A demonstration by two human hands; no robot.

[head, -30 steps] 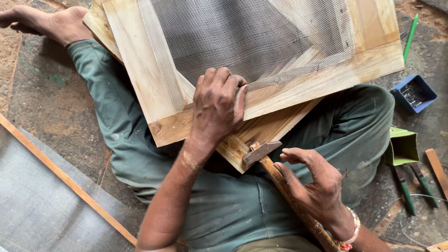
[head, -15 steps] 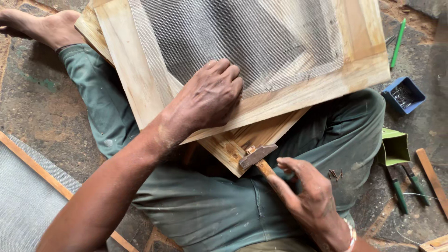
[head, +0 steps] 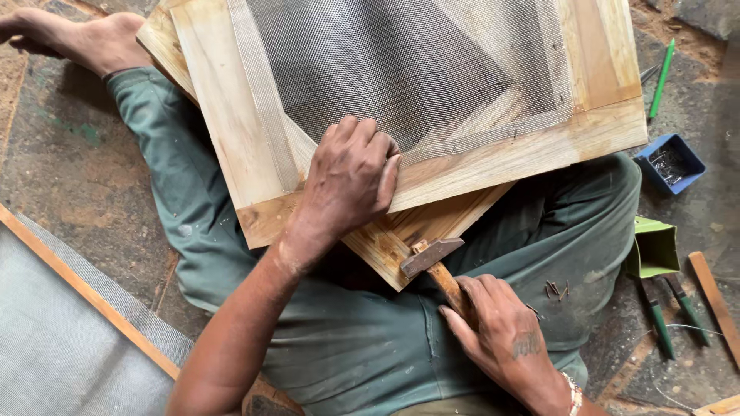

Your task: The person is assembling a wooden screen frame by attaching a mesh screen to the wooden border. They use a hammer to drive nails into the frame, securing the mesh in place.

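Observation:
A wooden frame (head: 231, 139) covered with grey wire mesh (head: 401, 69) rests across my lap, stacked on a second wooden frame (head: 401, 239). My left hand (head: 351, 173) presses down on the mesh edge at the frame's lower rail, fingers curled. My right hand (head: 493, 331) grips the wooden handle of a small hammer (head: 432, 258), whose metal head hovers just below the frames' corner. Several small nails (head: 555, 290) lie on my green trouser leg.
A blue box of nails (head: 669, 163) sits at the right, with a green pencil (head: 660, 77) above it. A green paper packet (head: 654, 248), pliers with green handles (head: 667, 316) and a wood strip (head: 713, 296) lie lower right. A meshed panel with a wooden edge (head: 69, 308) lies at the left.
My left hand has slid along the lower rail and settled on the mesh edge. The right hand has shifted its grip on the hammer handle, with the head closer to the frames.

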